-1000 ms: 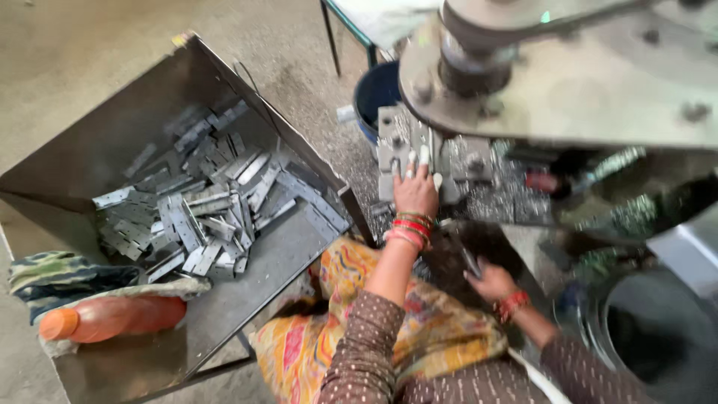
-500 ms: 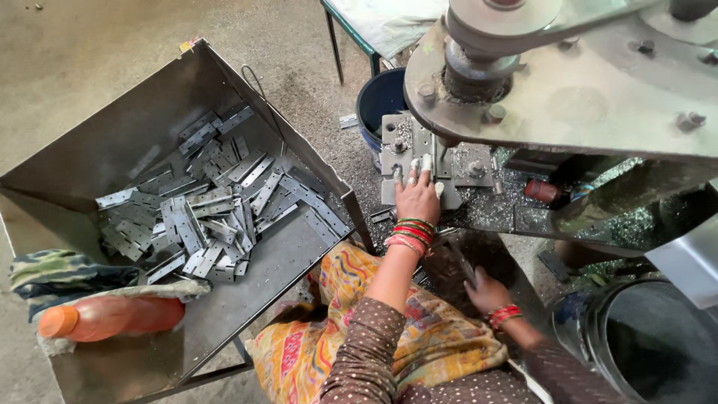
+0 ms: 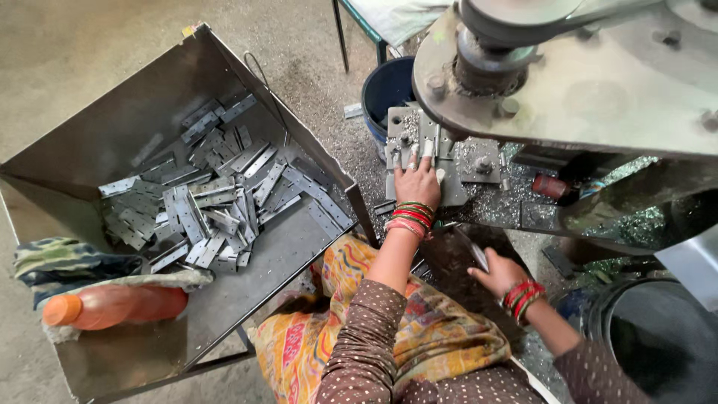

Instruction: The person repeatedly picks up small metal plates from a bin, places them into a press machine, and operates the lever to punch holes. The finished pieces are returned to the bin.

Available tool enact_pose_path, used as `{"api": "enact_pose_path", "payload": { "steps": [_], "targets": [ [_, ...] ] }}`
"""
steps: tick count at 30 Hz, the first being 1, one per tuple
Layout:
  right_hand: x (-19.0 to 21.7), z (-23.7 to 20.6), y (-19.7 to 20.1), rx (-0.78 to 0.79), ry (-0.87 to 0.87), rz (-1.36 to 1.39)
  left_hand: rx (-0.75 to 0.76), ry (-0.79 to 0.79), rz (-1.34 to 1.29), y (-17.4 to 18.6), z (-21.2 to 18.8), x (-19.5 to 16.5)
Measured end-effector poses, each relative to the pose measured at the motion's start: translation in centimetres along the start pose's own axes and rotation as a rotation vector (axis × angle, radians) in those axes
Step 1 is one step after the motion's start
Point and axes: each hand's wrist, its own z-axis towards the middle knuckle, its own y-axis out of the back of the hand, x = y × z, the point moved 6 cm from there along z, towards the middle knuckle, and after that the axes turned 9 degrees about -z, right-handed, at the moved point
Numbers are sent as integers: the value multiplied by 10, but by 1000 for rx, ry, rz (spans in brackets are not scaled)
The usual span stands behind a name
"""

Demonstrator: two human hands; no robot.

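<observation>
While fingers (image 3: pixel 412 158) press, flat grey plate (image 3: pixel 449 193)

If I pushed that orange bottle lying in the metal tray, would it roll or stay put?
The orange bottle lies on its side, so its round body would probably roll if pushed across. The cloth bunched against it would likely check that. It looks like plastic, so probably light and not fragile. The bare tray may let it slide.

Press machine (image 3: pixel 583 82) cut off top-right; left-hand fingers (image 3: pixel 413 157) partly under its head.
</observation>
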Motion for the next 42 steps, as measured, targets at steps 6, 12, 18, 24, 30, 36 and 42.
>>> {"api": "enact_pose_path", "payload": {
  "steps": [6,12,18,24,30,36,42],
  "targets": [
    [17,-11,-24,-249,-17,82,-78,-35,25,-6,9,2],
    [4,2,-45,-142,-50,41,134,98,-246,-8,-10,13],
    [-59,9,-36,107,-189,-25,-494,-153,-179,58,-115,55],
    [-92,26,-21,61,-150,-73,-442,489,-15,65,-155,228],
    [-93,21,-17,123,-254,-208,-379,820,252,69,-164,361],
    [-86,17,-9,119,-276,-155,-336,544,557,77,-162,366],
    [-82,16,-10,74,-280,-208,-429,740,35,93,-191,376]
  ]
}}
